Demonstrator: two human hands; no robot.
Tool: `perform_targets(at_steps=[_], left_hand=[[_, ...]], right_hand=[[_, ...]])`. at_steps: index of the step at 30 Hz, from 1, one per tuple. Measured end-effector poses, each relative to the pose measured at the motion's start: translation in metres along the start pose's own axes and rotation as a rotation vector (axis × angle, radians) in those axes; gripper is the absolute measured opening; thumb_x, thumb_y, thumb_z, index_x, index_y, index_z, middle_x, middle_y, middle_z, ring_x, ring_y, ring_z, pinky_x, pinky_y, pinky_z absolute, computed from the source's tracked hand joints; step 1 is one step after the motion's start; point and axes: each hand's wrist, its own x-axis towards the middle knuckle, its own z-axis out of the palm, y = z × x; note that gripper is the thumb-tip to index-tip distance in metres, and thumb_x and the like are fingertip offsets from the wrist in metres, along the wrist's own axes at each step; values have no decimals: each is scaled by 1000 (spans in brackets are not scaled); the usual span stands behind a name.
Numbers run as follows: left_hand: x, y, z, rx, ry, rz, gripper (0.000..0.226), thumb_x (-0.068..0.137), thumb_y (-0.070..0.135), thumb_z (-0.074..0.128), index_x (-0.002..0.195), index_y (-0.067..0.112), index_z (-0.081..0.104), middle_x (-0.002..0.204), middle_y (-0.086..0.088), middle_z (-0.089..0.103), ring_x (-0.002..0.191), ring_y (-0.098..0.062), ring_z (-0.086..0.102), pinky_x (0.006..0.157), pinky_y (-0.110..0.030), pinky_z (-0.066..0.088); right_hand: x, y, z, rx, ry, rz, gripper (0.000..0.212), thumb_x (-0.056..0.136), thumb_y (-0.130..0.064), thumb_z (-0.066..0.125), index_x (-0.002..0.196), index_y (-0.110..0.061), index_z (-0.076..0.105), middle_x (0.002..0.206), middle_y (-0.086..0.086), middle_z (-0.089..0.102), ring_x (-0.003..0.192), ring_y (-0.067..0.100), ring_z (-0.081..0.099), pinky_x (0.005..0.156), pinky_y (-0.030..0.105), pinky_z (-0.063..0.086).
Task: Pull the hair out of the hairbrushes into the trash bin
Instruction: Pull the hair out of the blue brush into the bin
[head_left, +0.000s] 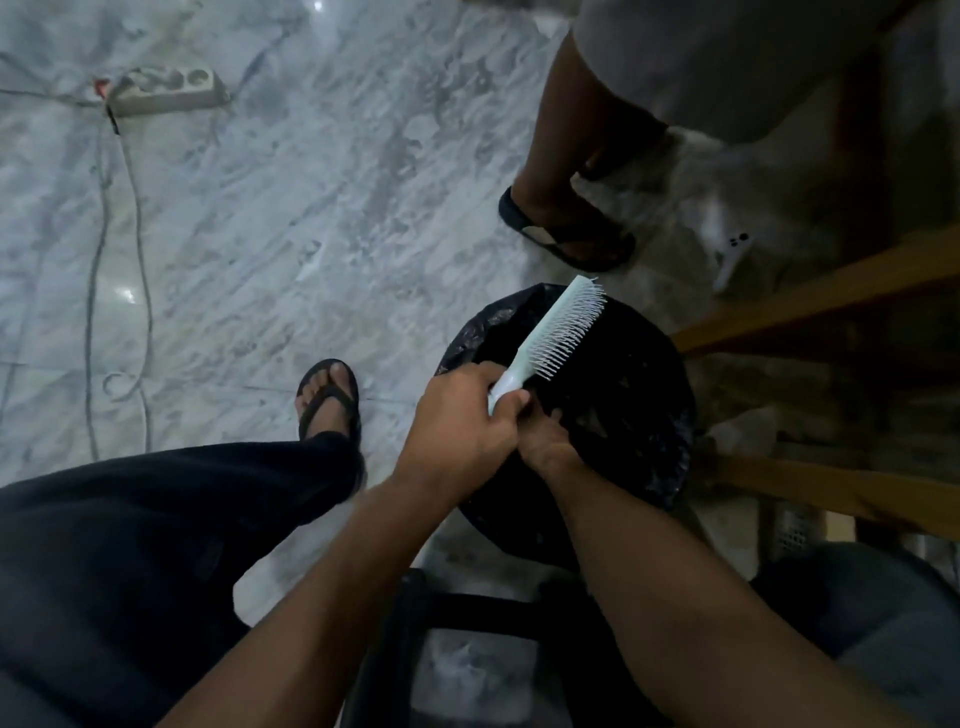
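Holding the pale hairbrush (545, 343) by its handle, the left hand (462, 421) keeps its grip clenched over the black-lined trash bin (649, 415); bristles look clean. Just beside it, the right hand (545, 441) dips binward, its grip unclear.

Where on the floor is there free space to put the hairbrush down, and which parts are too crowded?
The widest bare floor lies between the power strip with its cables, the person's sandalled foot and the other person's foot. Around the trash bin it is crowded: wooden bars on its right, both hands and the hairbrush over it.
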Motion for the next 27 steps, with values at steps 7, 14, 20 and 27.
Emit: perform_targets(at_steps=[7,14,20,27], left_hand=[[13,-23,12,61,-17,-34,21,93,30,62,105,16,72,86,-2,71,76,-17,60,62,-28,37],[1,-12,-4,8,-9,-45,16,91,30,63,98,18,71,80,1,69,74,-14,62,63,-30,47],[-22,9,-16,4,-9,8,16,91,32,62,99,21,70,78,2,67,70,-14,60,56,-26,39],[-51,28,-36,17,10,76,15,93,32,62,95,19,69,71,5,61,62,-11,56,52,-27,34]], right_hand=[[57,26,24,19,-136,95,60,110,-31,36,165,-35,13,173,8,9,155,48,14,124,59,19],[-9,-3,-32,-101,-63,129,61,96,-28,63,154,-22,46,161,12,35,142,36,48,112,44,43],[-53,-1,-78,405,107,195,45,85,-26,65,130,-25,72,132,8,71,124,29,66,107,37,52],[-97,7,-113,1195,212,311,44,104,-32,47,133,0,59,125,16,63,97,32,65,78,36,54]])
